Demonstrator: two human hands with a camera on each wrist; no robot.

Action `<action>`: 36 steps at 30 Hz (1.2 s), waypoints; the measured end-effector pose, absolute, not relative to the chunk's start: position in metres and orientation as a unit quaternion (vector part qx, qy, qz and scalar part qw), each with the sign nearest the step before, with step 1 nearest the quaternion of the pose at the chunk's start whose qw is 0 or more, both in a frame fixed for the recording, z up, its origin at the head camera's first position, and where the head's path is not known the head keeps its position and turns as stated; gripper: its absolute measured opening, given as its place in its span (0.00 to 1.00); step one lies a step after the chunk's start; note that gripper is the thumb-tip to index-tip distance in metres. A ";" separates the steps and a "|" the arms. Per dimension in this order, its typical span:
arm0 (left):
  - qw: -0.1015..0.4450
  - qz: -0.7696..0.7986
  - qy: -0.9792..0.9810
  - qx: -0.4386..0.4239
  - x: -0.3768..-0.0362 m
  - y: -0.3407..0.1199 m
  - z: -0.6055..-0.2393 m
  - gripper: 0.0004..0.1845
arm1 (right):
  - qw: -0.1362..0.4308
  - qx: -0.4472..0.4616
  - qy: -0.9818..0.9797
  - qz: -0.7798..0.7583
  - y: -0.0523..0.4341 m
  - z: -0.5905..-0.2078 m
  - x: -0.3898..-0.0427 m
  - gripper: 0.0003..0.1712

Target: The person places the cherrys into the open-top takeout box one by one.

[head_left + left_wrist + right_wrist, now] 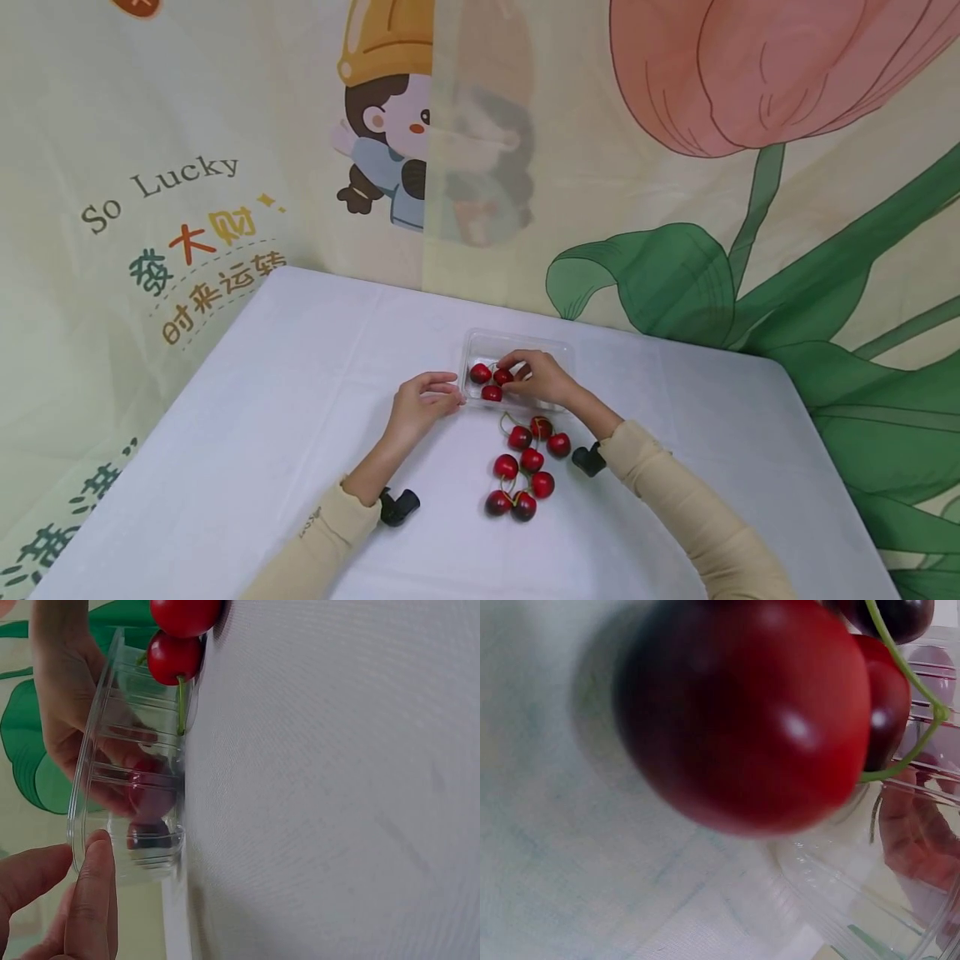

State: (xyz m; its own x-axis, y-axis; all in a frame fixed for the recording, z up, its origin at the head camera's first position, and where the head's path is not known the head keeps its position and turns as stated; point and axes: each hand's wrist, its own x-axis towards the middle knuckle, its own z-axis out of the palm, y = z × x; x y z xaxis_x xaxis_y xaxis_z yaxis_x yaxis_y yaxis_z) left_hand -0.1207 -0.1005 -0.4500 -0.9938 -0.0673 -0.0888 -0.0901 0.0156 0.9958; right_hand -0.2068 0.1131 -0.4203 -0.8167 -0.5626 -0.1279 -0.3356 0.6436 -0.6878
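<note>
Right hand (542, 377) pinches cherry (503, 377) inside tray (517, 340); left hand (422, 404) fingertips, relaxed, steady tray's left wall.

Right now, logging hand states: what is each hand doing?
Left hand: fingers touching the clear tray edge, gripping nothing.
Right hand: pinching a cherry in the tray.

Blurred cherry (742, 712) filling the right wrist view.
</note>
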 end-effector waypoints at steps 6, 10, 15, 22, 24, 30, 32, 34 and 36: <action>0.014 0.699 0.713 -0.054 -0.120 -0.101 -0.450 0.14 | 0.179 -0.257 0.887 -0.338 0.113 -0.418 -0.205 0.21; 0.014 0.692 0.719 -0.060 -0.119 -0.103 -0.448 0.14 | 0.185 -0.263 0.883 -0.341 0.114 -0.418 -0.204 0.22; 0.020 0.688 0.722 -0.064 -0.118 -0.102 -0.447 0.15 | 0.188 -0.272 0.877 -0.350 0.121 -0.416 -0.204 0.22; 0.021 0.685 0.726 -0.057 -0.117 -0.101 -0.446 0.16 | 0.160 -0.274 0.865 -0.388 0.137 -0.409 -0.203 0.22; 0.021 0.685 0.726 -0.058 -0.117 -0.100 -0.445 0.16 | 0.154 -0.270 0.860 -0.405 0.143 -0.407 -0.200 0.22; 0.014 0.684 0.727 -0.059 -0.116 -0.102 -0.446 0.15 | 0.125 -0.229 0.864 -0.431 0.156 -0.400 -0.187 0.20; 0.014 0.683 0.728 -0.056 -0.116 -0.102 -0.446 0.15 | 0.113 -0.213 0.865 -0.440 0.161 -0.398 -0.182 0.19; 0.014 0.684 0.728 -0.055 -0.117 -0.102 -0.446 0.15 | 0.108 -0.202 0.863 -0.450 0.166 -0.396 -0.175 0.18; 0.016 0.685 0.726 -0.054 -0.117 -0.101 -0.446 0.14 | 0.111 -0.198 0.858 -0.460 0.171 -0.393 -0.168 0.18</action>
